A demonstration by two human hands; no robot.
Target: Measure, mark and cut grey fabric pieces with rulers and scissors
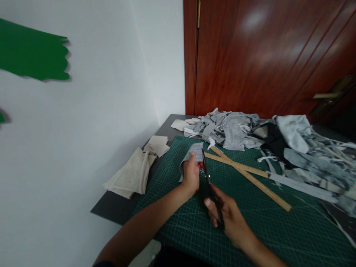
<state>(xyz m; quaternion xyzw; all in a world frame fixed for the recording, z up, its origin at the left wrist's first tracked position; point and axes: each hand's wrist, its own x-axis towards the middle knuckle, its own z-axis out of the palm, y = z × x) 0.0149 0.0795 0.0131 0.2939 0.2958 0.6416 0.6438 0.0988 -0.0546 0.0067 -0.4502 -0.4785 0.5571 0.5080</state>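
The left hand (191,177) has its fingers clamped on a small piece of grey cloth (197,149), thumb up against it; the cloth is soft and thin, its left side curling down beside the knuckles. The right hand (230,215) has its fingers closed around the handles of dark scissors (210,189), whose slim blades point away from them, along the cloth's right edge; whether the blades bite into it I cannot tell. Beneath the fingers of both hands lies a green cutting mat (250,226), finely gridded, on a dark, smooth worktop (107,208). Right of the left fingers, two flat, straight-edged wooden strips (261,186) cross. Beyond the fingers sprawls a crumpled heap of grey and white scraps (233,131); left of them sits coarse, folded cream cloth (129,176) with frayed-looking edges.
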